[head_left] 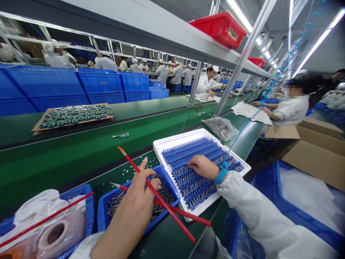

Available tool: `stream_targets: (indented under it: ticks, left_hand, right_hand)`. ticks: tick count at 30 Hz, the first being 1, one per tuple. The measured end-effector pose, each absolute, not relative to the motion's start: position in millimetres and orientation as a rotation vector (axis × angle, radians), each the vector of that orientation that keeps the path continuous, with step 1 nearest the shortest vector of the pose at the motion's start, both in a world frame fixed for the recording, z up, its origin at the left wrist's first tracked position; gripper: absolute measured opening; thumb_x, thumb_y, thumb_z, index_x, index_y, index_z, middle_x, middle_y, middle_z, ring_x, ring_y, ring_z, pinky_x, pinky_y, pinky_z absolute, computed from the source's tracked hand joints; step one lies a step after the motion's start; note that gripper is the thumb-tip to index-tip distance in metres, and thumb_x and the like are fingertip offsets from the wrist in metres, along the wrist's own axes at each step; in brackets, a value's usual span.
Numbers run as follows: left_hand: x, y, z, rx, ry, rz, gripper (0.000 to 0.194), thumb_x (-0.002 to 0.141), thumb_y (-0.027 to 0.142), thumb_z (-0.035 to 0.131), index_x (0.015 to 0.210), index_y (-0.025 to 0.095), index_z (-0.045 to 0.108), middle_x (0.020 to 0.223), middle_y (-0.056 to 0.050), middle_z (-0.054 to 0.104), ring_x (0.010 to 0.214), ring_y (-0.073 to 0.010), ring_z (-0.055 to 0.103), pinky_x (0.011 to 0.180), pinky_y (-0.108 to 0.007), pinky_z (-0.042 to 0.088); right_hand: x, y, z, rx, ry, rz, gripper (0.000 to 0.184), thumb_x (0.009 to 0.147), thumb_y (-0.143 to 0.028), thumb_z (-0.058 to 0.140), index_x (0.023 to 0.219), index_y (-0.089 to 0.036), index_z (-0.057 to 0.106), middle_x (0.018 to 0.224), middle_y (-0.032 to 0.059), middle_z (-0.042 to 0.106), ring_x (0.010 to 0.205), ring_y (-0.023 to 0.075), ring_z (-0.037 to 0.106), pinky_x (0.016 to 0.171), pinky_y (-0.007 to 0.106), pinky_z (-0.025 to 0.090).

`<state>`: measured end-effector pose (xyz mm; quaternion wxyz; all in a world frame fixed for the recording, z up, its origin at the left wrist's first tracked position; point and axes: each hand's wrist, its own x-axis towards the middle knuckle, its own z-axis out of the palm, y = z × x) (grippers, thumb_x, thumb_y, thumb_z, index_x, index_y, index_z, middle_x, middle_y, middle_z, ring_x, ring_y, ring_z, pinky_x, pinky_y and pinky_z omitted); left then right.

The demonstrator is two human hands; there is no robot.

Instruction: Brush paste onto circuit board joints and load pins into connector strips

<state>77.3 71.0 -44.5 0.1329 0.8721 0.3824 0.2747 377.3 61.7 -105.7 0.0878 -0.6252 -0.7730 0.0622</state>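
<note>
My left hand (133,203) is shut on two long red sticks, one orange-tipped (178,220) and one white-tipped (194,218). It is above a blue bin (114,201) of dark, screw-like metal parts (164,194). My right hand (203,167) rests on rows of small blue comb-like parts (191,180) in a white plastic tray (183,136). It wears a blue wrist strap (221,173) with a coiled blue cord. Its fingers lie close together, and I see nothing held in them.
A green conveyor (54,172) runs past, scattered with small white bits. Beyond stand a cardboard sheet of green round parts (71,117) and a bag of grey parts (219,127). A lower-left bin holds a white roll. Co-workers sit along the line, and blue crates line it.
</note>
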Motion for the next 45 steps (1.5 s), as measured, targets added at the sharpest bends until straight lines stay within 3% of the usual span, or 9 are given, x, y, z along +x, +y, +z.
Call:
stream_targets:
  ticks: [10,16,19,22,28,33,38,41,45]
  left_hand:
    - [73,74,-58,2.991,0.852,0.94,0.028,0.093,0.008,0.022,0.095,0.02,0.048,0.113,-0.018,0.053,0.138,-0.041,0.036,0.053,-0.029,0.06]
    - [75,75,-43,3.173,0.805,1.009,0.032,0.092,0.004,0.021,0.09,0.012,0.052,0.11,-0.022,0.053,0.13,-0.047,0.044,0.063,-0.041,0.063]
    - [87,74,-24,3.22,0.818,1.007,0.035,0.089,-0.001,0.023,0.091,0.01,0.057,0.108,-0.021,0.058,0.13,-0.0433,0.047,0.072,-0.043,0.063]
    - [113,72,-7,3.366,0.746,0.891,0.035,0.082,-0.006,0.03,0.087,0.005,0.064,0.1,-0.02,0.064,0.128,-0.0406,0.049,0.094,-0.052,0.055]
    - [168,74,15,3.509,0.438,0.705,0.025,0.087,0.008,0.046,0.099,0.001,0.066,0.122,-0.028,0.061,0.13,-0.0431,0.046,0.104,-0.053,0.047]
    - [187,102,20,3.425,0.326,0.857,0.032,0.092,0.009,0.042,0.121,0.004,0.055,0.149,-0.031,0.035,0.14,-0.0393,0.032,0.109,-0.053,0.04]
    - [193,214,6,3.212,0.765,0.586,0.041,0.1,0.022,0.036,0.14,0.023,0.043,0.156,-0.01,0.033,0.148,-0.0242,0.014,0.121,-0.051,0.009]
    - [192,300,-12,3.094,1.073,0.456,0.041,0.098,0.018,0.039,0.139,0.012,0.045,0.153,-0.018,0.036,0.146,-0.029,0.022,0.118,-0.053,0.018]
    - [194,377,-48,2.9,1.34,0.242,0.041,0.091,0.031,0.06,0.129,0.017,0.054,0.138,-0.012,0.051,0.124,-0.03,0.052,0.101,-0.056,0.043]
  right_hand:
    - [382,66,-115,-1.777,-2.33,0.264,0.008,0.104,-0.006,0.067,0.096,-0.008,0.063,0.092,0.0048,0.055,0.092,0.0214,0.057,0.092,0.038,0.05]
    - [380,52,-92,-1.525,-2.179,0.272,0.007,0.107,-0.013,0.062,0.104,-0.008,0.064,0.091,0.0062,0.055,0.088,0.0223,0.055,0.086,0.036,0.049]
    - [351,29,-69,-1.283,-2.039,0.287,0.042,0.114,-0.049,0.05,0.13,-0.011,0.056,0.096,0.0085,0.053,0.083,0.0232,0.053,0.078,0.035,0.049]
    - [307,8,-55,-0.998,-1.873,0.348,0.079,0.098,-0.082,0.053,0.15,-0.027,0.031,0.103,0.0045,0.051,0.078,0.0204,0.054,0.069,0.028,0.052]
    - [274,9,-55,-0.846,-1.358,0.101,0.022,0.116,-0.042,0.048,0.122,-0.024,0.06,0.111,0.0048,0.052,0.104,0.0221,0.052,0.088,0.029,0.048]
    - [311,13,-56,-0.832,-1.137,0.014,0.028,0.116,-0.04,0.05,0.122,-0.017,0.064,0.107,0.0107,0.056,0.092,0.0275,0.059,0.077,0.037,0.054]
    - [347,-2,-50,-0.759,-0.901,-0.078,0.037,0.108,-0.051,0.066,0.11,-0.014,0.069,0.099,0.012,0.059,0.084,0.0258,0.062,0.079,0.035,0.056]
    - [370,-10,-59,-0.814,-0.848,-0.112,0.037,0.105,-0.052,0.07,0.106,-0.015,0.071,0.094,0.0137,0.06,0.084,0.0258,0.063,0.084,0.033,0.057]
    - [414,-19,-97,-0.803,-0.957,-0.083,0.032,0.102,-0.053,0.07,0.107,-0.022,0.072,0.092,0.0145,0.06,0.082,0.0328,0.063,0.069,0.039,0.062]
